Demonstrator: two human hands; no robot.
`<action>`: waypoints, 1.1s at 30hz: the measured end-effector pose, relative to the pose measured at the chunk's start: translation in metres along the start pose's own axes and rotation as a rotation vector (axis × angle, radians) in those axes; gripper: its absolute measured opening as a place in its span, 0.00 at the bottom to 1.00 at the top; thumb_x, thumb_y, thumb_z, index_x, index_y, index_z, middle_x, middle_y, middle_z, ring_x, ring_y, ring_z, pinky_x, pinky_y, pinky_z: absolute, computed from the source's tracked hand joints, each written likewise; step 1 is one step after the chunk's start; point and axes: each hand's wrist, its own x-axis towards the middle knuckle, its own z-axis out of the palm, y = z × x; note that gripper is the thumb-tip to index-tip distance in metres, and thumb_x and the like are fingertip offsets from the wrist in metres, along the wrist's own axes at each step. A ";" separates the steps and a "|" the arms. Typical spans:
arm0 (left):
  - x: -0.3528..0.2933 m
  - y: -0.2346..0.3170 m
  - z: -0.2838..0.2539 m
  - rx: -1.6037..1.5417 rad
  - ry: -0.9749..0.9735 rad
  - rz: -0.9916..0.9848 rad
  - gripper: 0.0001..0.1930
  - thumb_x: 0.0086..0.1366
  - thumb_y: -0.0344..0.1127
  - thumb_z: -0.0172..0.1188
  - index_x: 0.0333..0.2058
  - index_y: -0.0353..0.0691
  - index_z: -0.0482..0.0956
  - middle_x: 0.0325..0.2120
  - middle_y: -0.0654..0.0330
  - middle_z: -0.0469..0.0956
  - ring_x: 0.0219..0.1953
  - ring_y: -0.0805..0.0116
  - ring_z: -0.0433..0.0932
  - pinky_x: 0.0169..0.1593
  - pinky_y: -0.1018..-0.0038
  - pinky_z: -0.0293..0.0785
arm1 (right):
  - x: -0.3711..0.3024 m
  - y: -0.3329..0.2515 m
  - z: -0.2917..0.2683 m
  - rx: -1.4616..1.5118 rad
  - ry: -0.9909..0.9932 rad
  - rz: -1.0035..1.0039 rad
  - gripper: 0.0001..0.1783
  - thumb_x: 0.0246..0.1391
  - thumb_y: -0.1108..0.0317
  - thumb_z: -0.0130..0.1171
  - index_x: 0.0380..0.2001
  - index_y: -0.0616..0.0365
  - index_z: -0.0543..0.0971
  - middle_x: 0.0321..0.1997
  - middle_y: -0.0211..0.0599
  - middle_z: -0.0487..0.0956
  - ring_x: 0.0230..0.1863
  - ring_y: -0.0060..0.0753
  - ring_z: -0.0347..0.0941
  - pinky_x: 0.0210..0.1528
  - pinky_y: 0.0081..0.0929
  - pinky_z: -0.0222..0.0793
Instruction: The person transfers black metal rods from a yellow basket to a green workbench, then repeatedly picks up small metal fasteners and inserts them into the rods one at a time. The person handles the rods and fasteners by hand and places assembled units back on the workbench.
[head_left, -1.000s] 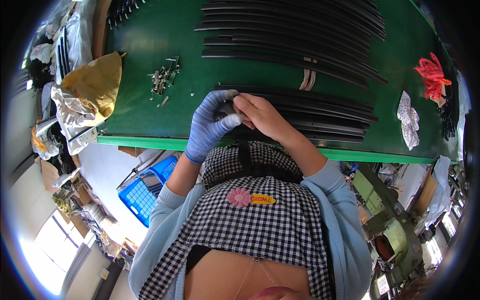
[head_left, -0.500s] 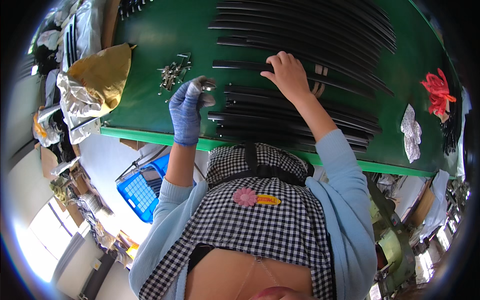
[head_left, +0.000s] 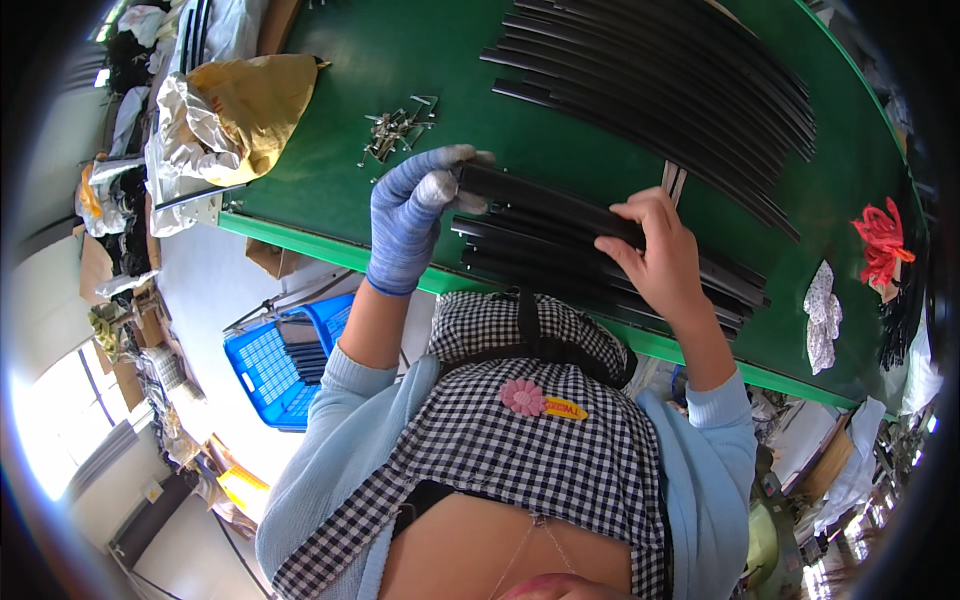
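Observation:
My left hand (head_left: 408,215), in a blue knitted glove with pale fingertips, is closed at the left end of a black tube (head_left: 545,200). A small metal fitting, mostly hidden, is pinched in its fingers against that end. My bare right hand (head_left: 655,245) grips the same tube farther right, thumb on the near side and fingers over the top. Under and nearer than this tube lies a row of black tubes (head_left: 560,255), some with small bright tips at their left ends. Beyond my left hand, loose metal fittings (head_left: 395,133) form a heap.
Many more black tubes (head_left: 650,95) lie side by side across the far part of the green table (head_left: 430,60). A yellow sack (head_left: 275,95) sits at the left edge, a blue basket (head_left: 255,370) below it. Right: red bundle (head_left: 880,245), patterned cloth (head_left: 822,318).
My right hand has brought the single tube nearer, over the near row. My left hand, with the metal fitting, has met the tube's left end. The view has shifted slightly.

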 end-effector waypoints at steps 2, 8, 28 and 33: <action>-0.002 0.004 0.001 -0.141 -0.113 -0.058 0.38 0.61 0.63 0.62 0.57 0.35 0.74 0.38 0.54 0.78 0.31 0.66 0.81 0.37 0.72 0.81 | -0.008 -0.011 -0.006 0.055 0.002 -0.013 0.24 0.48 0.55 0.72 0.38 0.59 0.74 0.37 0.36 0.75 0.30 0.34 0.77 0.27 0.25 0.74; -0.012 0.002 0.000 -0.489 -0.482 -0.207 0.38 0.64 0.64 0.57 0.55 0.29 0.75 0.22 0.59 0.72 0.19 0.69 0.75 0.28 0.68 0.83 | -0.031 -0.039 -0.017 0.140 0.024 0.025 0.24 0.47 0.54 0.72 0.38 0.59 0.74 0.37 0.37 0.75 0.30 0.34 0.77 0.27 0.24 0.72; -0.020 0.016 -0.003 -0.829 -0.497 -0.856 0.21 0.63 0.36 0.60 0.50 0.26 0.71 0.25 0.58 0.71 0.21 0.70 0.75 0.35 0.58 0.87 | -0.079 -0.058 -0.002 0.195 -0.033 0.271 0.24 0.49 0.54 0.71 0.41 0.58 0.75 0.38 0.37 0.75 0.33 0.36 0.76 0.29 0.25 0.73; -0.020 0.019 -0.006 -0.657 -0.530 -0.873 0.23 0.60 0.38 0.59 0.51 0.29 0.74 0.23 0.62 0.70 0.22 0.73 0.74 0.35 0.64 0.87 | -0.084 -0.059 0.000 0.178 -0.016 0.268 0.24 0.48 0.54 0.72 0.41 0.57 0.75 0.38 0.36 0.75 0.32 0.34 0.76 0.26 0.25 0.72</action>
